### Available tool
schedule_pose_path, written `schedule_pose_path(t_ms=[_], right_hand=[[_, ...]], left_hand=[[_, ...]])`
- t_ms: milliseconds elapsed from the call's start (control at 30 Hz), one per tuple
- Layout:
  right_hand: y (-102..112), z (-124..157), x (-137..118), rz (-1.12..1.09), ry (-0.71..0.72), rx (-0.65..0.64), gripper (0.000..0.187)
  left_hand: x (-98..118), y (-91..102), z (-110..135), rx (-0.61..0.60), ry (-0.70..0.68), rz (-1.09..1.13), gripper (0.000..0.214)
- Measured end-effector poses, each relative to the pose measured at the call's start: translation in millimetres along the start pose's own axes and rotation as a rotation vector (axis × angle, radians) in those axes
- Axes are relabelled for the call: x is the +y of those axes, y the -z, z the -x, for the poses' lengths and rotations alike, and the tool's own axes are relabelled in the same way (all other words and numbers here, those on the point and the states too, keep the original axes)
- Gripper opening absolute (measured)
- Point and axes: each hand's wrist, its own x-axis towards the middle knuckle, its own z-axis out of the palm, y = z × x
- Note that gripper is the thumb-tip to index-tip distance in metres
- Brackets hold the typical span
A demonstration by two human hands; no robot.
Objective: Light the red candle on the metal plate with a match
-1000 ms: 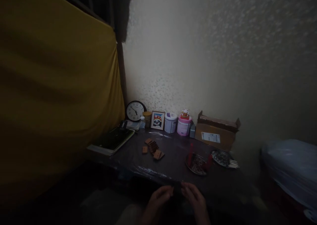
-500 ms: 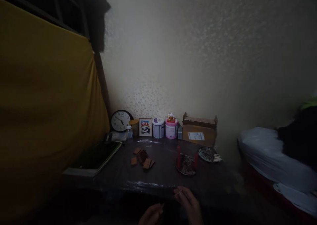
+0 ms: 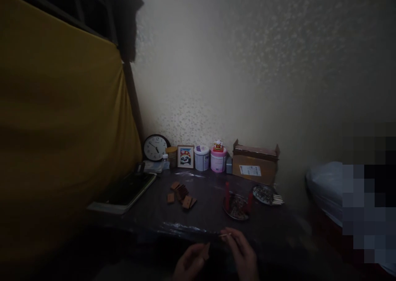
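Both hands are low in the dim view, just in front of the dark table [image 3: 210, 219]. My right hand [image 3: 243, 254] pinches a thin pale stick [image 3: 225, 234] between its fingertips. My left hand [image 3: 192, 262] is closed on a small brownish object [image 3: 206, 251] that I cannot make out. On the table beyond them sits a round dish [image 3: 236, 208] with two red candles [image 3: 227, 190] standing at it. To its left lies a scatter of brown square tiles [image 3: 182, 194].
Along the wall stand a clock [image 3: 155, 147], a panda picture [image 3: 185, 157], a white tin [image 3: 201, 157], a pink tin [image 3: 218, 159] and a cardboard box [image 3: 255, 166]. A second dish with sticks [image 3: 266, 195], a dark book [image 3: 125, 194], a yellow cloth panel [image 3: 62, 128] left, bedding [image 3: 324, 182] right.
The view shifted slightly to the left and down. My hands moved a little apart, and the thin stick now shows at my right fingertips.
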Motion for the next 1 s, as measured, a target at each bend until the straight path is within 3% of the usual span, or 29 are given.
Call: schedule_pose_path(t_ms=[133,233,533,767,900,1000], right_hand=[[-3,1,-14,0.052,0.082,0.010,0.029],[-6,5,-23,0.144,0.189,-0.002,0.023],[-16,17,-32,0.343,0.623,-0.062,0.019],[-16,14,-36,0.386,0.705,-0.036,0.021],[-16,16,-40,0.389,0.682,-0.042,0.022],[-16,17,-40,0.376,0.660,-0.046,0.021]], left_hand=[[19,-10.2,1,-0.034,-0.051,-0.005,0.034],[28,-17.3,1,0.029,-0.058,0.000,0.030],[28,-25.3,0,0.019,-0.099,0.067,0.031],[37,-27.4,4,-0.010,-0.102,0.008,0.035],[47,-32.9,12,-0.070,-0.090,0.020,0.039],[51,-34.0,13,-0.038,-0.086,-0.006,0.042]])
